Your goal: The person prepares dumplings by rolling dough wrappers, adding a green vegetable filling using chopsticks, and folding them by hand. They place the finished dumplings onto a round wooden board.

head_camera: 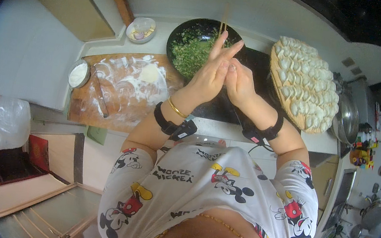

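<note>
My left hand (211, 72) and my right hand (240, 83) meet at thumbs and fingertips, above the dark stovetop and the near right side of a black pan. Two fingers of my left hand point up and away. Whatever may be between the fingers is hidden. The black pan (174, 53) holds a chopped green filling (190, 53), with wooden chopsticks (225, 16) standing in it. On the left, a floured wooden board (124, 109) carries a round dough wrapper (149, 73) and a rolling pin (99, 91). Rows of dumplings (304, 81) cover a round tray (279, 89) at right.
A bowl of flour (79, 74) stands at the board's left edge. Behind the board is a white bowl (141, 30) with pale pieces in it. A glass-lidded pot (347, 117) sits right of the tray. A plastic bag (4, 121) hangs at far left.
</note>
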The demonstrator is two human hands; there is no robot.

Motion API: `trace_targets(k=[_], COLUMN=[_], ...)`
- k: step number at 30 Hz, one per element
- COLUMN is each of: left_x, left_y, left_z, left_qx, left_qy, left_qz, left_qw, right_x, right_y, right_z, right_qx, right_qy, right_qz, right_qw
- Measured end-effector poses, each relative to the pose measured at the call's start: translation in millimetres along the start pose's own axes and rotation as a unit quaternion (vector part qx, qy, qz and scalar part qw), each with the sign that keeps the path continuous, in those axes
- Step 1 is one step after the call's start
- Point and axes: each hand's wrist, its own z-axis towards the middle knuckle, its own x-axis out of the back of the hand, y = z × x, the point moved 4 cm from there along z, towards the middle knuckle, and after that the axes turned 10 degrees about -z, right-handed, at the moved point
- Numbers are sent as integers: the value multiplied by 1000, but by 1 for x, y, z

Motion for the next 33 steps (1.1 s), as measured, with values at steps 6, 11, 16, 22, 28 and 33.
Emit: trace_targets(k=[6, 11, 16, 22, 28, 33], left_x=[-10, -24, -50, -95, -150, -193], left_y=[-13, -19, -18, -28, -12, -37], left_z=[8, 16, 24, 33, 47, 51], left_qx=[-9, -42, 17, 72, 70, 194], left_qy=[-6, 25, -22, -128, -152, -175], left_qz=[-14, -24, -50, -111, -109, -214], left_qw=[1000, 999, 998, 983, 980, 941], right_x=[9, 10, 30, 76, 119, 155], right_y=[12, 17, 26, 29, 48, 84], right_z=[-10, -21, -32, -46, -73, -92], right_qx=[-35, -175, -199, -93, -144, -274], right_qy=[31, 95, 92, 157, 141, 70], right_qz=[63, 217, 263, 5, -47, 135], right_qw=[997, 956, 940, 983, 978, 950])
